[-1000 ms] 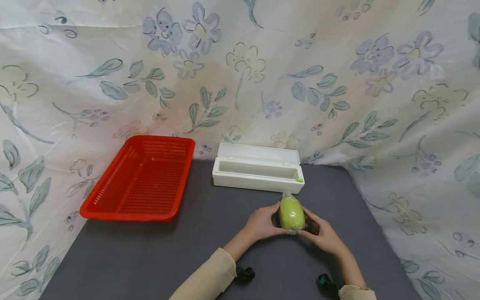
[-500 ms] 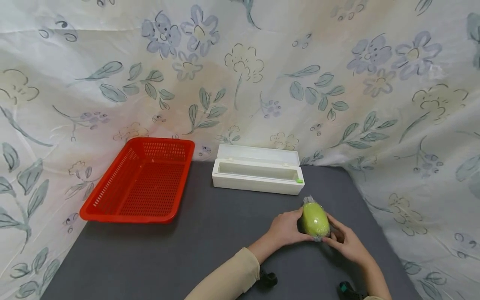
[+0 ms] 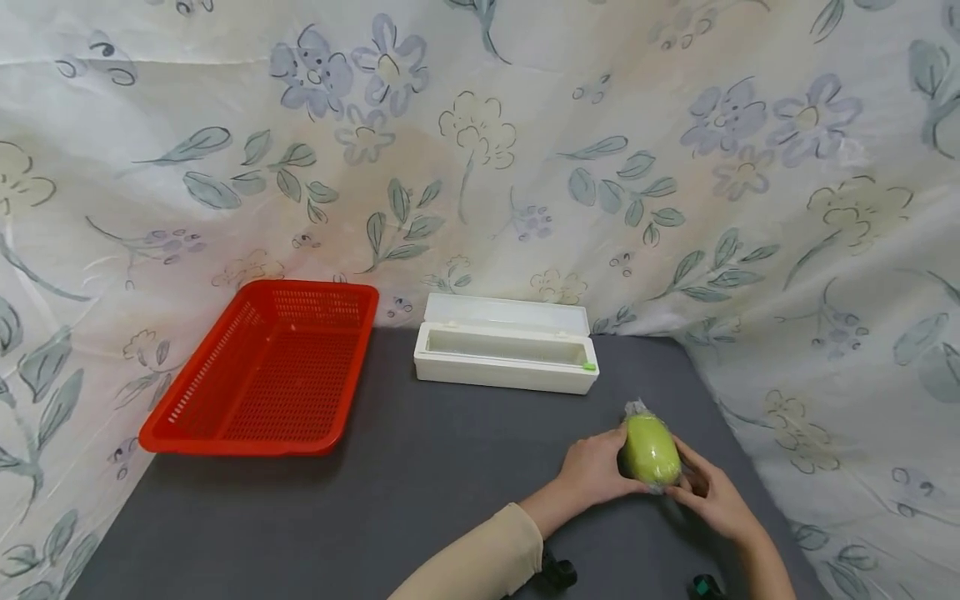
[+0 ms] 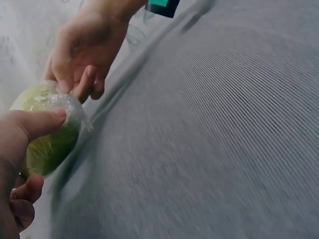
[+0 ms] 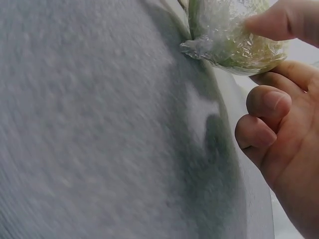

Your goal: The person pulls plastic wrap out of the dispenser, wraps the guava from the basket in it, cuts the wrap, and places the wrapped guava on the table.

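Note:
A yellow-green oval fruit [image 3: 651,451], wrapped in clear cling film with a twisted tuft at its far end, is held above the dark cloth between both hands. My left hand [image 3: 596,468] grips it from the left, its thumb [image 4: 45,122] pressing on the film. From the other side my right hand [image 3: 711,492] pinches it between thumb and fingers. In the right wrist view, two fingers of that hand curl below the wrapped fruit [image 5: 234,42], and a loose bit of film sticks out. The fruit's exact kind is hard to tell under the film.
Behind the hands stands a long white cling film dispenser [image 3: 506,375], its lid raised, with a green slider [image 3: 589,367] at the right end. A red perforated plastic basket [image 3: 333,433] sits at the left. Floral fabric [image 3: 480,208] hangs around the grey-covered table [image 3: 420,467].
Both hands have carried the wrapped fruit to the right and slightly nearer, still holding it from both sides. The basket and dispenser stay in place; the head view has shifted a little.

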Tool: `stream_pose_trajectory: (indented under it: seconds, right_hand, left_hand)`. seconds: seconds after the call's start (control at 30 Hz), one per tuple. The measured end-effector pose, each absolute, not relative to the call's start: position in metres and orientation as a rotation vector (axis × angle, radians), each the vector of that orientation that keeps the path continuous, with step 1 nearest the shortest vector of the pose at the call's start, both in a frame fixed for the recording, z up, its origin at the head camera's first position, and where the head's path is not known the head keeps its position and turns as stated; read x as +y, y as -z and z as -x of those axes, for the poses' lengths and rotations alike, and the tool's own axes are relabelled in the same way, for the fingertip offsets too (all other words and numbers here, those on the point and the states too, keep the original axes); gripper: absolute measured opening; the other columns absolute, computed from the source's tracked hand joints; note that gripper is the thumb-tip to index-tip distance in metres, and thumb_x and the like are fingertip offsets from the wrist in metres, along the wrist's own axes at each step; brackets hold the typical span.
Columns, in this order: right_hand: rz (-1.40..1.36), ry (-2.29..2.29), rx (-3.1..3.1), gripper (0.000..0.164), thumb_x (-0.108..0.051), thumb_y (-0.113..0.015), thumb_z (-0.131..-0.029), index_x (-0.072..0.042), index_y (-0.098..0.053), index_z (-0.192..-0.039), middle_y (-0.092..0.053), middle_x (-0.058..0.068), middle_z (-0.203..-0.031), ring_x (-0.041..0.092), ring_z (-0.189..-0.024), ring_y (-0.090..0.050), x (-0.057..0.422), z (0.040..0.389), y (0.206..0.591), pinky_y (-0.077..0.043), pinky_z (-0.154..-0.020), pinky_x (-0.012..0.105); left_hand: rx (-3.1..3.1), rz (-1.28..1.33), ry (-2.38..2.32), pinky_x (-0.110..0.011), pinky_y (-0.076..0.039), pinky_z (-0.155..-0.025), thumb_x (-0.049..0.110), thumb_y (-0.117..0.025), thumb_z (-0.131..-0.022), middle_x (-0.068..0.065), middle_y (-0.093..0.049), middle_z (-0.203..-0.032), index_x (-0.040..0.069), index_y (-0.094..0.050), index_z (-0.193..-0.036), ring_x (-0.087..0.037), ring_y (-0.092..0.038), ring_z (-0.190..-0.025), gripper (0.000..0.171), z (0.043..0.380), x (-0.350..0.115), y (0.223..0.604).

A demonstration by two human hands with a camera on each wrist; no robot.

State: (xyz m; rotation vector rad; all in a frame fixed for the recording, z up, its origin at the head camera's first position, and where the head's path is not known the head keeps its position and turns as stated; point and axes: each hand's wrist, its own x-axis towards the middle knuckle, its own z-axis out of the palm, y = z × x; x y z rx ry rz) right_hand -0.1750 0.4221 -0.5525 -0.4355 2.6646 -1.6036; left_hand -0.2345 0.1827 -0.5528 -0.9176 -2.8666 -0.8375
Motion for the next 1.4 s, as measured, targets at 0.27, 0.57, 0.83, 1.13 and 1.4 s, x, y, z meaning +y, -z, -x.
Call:
stream_pose_trajectory:
  seconds: [0.27,0.57,0.83,1.13,1.4]
  right_hand:
    - [0.420,1.620,2.721,0.083,0.016,-0.069,-0.090,0.014,-0.025,-0.160,-0.051,-0.033,-0.133,0.011,-0.061,-0.056,0.436,0.176,0.552,-0.047,-0.052,0.032]
    - [0.346,1.569,2.769,0.081,0.017,-0.068,-0.089,0.015,-0.027,-0.160,-0.050,-0.035,-0.130,0.008,-0.064,-0.054,0.447,0.175,0.556,-0.045,-0.052,0.032]
    - [0.273,1.539,2.764,0.079,0.014,-0.067,-0.091,0.015,-0.027,-0.159,-0.048,-0.038,-0.130,0.007,-0.068,-0.057,0.449,0.173,0.560,-0.048,-0.056,0.029]
    - [0.209,1.559,2.744,0.080,0.012,-0.067,-0.091,0.013,-0.026,-0.161,-0.050,-0.036,-0.127,0.011,-0.063,-0.056,0.451,0.171,0.566,-0.046,-0.050,0.032]
    - [0.283,1.604,2.754,0.084,0.017,-0.065,-0.089,0.011,-0.025,-0.162,-0.045,-0.038,-0.142,0.009,-0.059,-0.051,0.452,0.170,0.569,-0.042,-0.048,0.033]
  left_hand:
    - [-2.869,0.869,0.790,-0.023,-0.057,-0.086,0.072,-0.082,-0.080,0.011,-0.063,-0.147,0.021,-0.048,-0.160,-0.006,-0.070,-0.113,0.101,0.234,0.203,0.544]
    - [-2.921,0.853,0.717,-0.026,-0.058,-0.083,0.075,-0.080,-0.079,0.011,-0.065,-0.144,0.021,-0.049,-0.160,-0.009,-0.071,-0.108,0.102,0.231,0.218,0.541]
    - [-2.934,0.865,0.743,-0.026,-0.058,-0.082,0.073,-0.081,-0.079,0.011,-0.066,-0.142,0.021,-0.048,-0.160,-0.009,-0.071,-0.106,0.102,0.231,0.221,0.546]
    - [-3.008,0.831,0.774,-0.027,-0.058,-0.087,0.077,-0.080,-0.078,0.008,-0.052,-0.159,0.017,-0.040,-0.164,-0.012,-0.071,-0.115,0.113,0.230,0.222,0.553]
    - [-3.065,0.841,0.811,-0.027,-0.058,-0.088,0.079,-0.080,-0.075,0.007,-0.047,-0.163,0.016,-0.036,-0.166,-0.014,-0.070,-0.119,0.119,0.233,0.220,0.557]
